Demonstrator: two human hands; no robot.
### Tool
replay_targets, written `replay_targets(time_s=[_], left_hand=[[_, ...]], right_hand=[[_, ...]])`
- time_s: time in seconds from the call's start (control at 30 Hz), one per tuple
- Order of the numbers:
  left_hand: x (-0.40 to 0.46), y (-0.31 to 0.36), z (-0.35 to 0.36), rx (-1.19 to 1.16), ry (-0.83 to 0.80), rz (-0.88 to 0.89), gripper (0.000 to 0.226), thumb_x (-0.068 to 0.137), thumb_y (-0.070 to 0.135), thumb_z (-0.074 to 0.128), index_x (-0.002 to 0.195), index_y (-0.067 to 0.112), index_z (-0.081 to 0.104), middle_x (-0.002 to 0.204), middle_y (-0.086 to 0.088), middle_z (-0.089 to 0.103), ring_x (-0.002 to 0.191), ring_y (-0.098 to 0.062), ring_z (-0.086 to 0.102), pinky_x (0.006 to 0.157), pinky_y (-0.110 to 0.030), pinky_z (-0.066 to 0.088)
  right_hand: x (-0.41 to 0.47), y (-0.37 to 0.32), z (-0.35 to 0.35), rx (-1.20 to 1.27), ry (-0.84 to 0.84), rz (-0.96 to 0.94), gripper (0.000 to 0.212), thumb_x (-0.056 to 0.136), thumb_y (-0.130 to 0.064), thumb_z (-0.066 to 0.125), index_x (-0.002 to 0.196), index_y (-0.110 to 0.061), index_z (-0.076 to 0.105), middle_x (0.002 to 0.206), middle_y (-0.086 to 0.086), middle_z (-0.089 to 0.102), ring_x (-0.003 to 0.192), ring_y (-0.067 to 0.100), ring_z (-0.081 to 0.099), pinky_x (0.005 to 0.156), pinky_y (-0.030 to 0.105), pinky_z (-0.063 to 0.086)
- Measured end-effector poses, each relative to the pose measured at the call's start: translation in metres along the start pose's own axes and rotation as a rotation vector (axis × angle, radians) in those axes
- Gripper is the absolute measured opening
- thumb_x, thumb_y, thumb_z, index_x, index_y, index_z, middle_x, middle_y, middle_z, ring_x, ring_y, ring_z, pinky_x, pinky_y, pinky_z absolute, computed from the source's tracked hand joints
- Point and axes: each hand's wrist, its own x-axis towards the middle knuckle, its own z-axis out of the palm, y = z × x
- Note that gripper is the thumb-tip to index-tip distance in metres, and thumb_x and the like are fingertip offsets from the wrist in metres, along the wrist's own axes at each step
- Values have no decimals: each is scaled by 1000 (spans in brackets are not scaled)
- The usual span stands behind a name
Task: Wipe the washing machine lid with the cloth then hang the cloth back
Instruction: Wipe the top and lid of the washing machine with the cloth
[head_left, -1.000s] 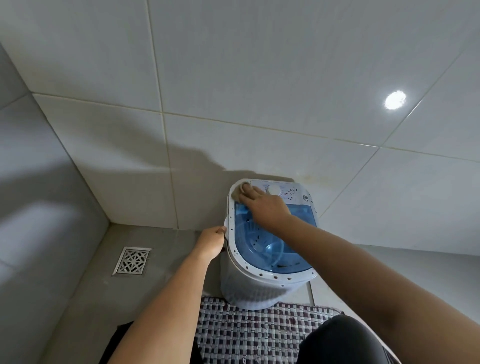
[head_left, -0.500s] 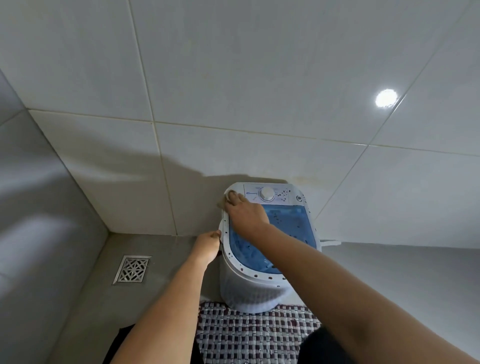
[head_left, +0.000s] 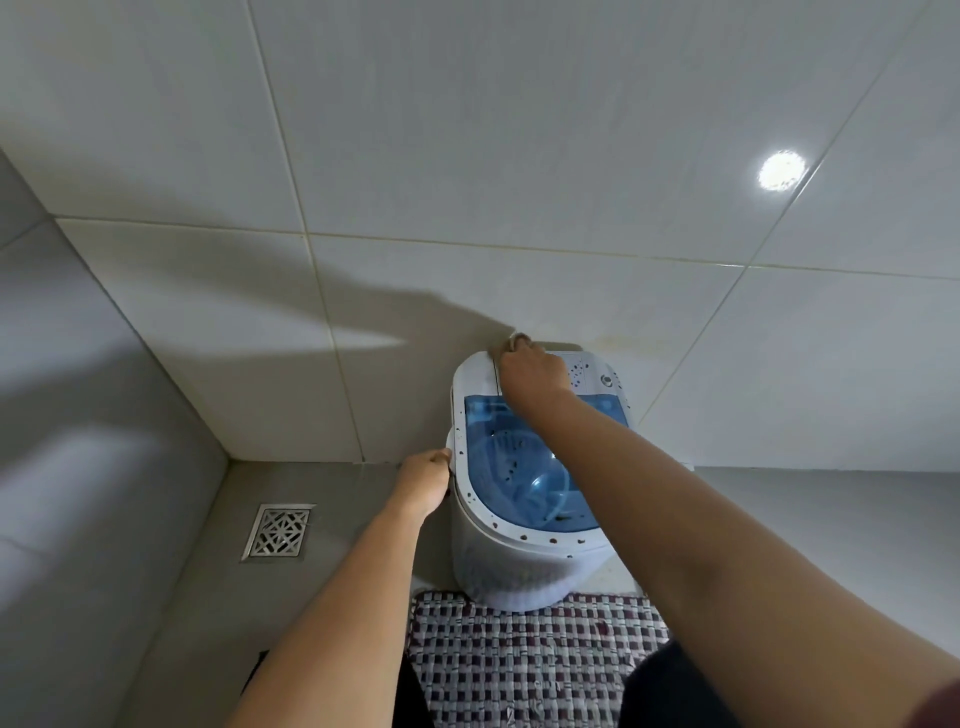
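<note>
Grey tiled corner, small washing machine (head_left: 519, 566) against the wall. Right hand (head_left: 532, 371) curled over the cloth (head_left: 515, 339) at the lid's (head_left: 524, 473) back edge; left hand (head_left: 423, 480) grips the rim. Best to press flat and sweep forward across the blue lid.

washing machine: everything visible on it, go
The washing machine is a small white plastic tub standing upright on the floor against the tiled wall, its front at a woven mat. Its lid is shut: translucent blue window, white rim dotted with dark specks, drum visible below. A control panel sits at the back. The right hand presses there; the left hand grips the left rim.
</note>
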Motion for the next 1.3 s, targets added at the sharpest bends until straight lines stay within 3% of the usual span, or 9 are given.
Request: replay_targets(time_s=[0.13,0.3,0.4,0.6,0.77,0.9,0.97,1.07,1.3], left_hand=[[-4,-1,0,-12,-10,10,33,107,18,39,118,14,69,102,-1,59,92,-17,50,79,-22,34],[-5,-2,-4,-54,-32,9,35,107,16,38,120,9,69,111,-4,65,95,-17,54,82,-22,36],[-2,-5,-4,-63,-44,0,36,107,17,38,126,9,67,121,-6,66,97,-15,52,83,-22,34],[9,-11,2,-68,-14,1,37,106,22,42,74,26,59,78,8,58,81,-15,53,80,-25,36],[8,-10,2,-11,-3,15,22,107,27,41,110,27,63,94,1,57,86,-16,50,80,-22,35],[11,-11,2,3,-18,8,33,107,28,42,120,16,69,98,0,64,95,-20,61,83,-26,42],[11,-11,1,0,-12,-12,36,106,28,42,129,15,67,103,-1,67,101,-24,67,87,-30,48],[9,-8,3,24,-14,-9,36,107,26,40,128,14,66,106,-3,65,98,-22,62,84,-28,41],[3,-3,3,71,-16,40,39,108,23,37,138,11,60,135,-11,62,102,-19,56,83,-25,35]], right_hand=[[-34,-6,18,-71,7,-19,68,89,-6,64,149,-6,33,147,20,37,133,34,39,70,38,52],[-73,-1,35,-48,-22,-48,63,103,-10,46,158,-2,16,165,20,12,153,35,10,95,42,54],[-64,-2,33,-51,-1,-75,63,103,-9,43,159,-4,13,167,17,7,154,33,6,92,41,55],[-4,-28,10,27,41,0,60,95,-4,54,151,-3,34,160,17,25,147,31,26,89,43,53],[1,-42,7,-9,20,-193,55,91,-1,56,141,-23,53,145,11,39,132,31,42,71,42,49],[6,4,-8,33,48,-63,42,93,1,52,133,-11,57,132,14,56,117,33,57,81,42,51],[10,30,-14,40,14,-2,38,91,1,53,124,-15,62,119,8,66,104,29,65,71,36,48],[11,62,-13,72,-29,72,37,85,2,55,112,-19,69,102,1,69,88,25,68,63,32,43],[-20,104,-5,113,-19,194,32,94,0,50,124,-8,59,119,8,64,103,30,66,77,37,53]])
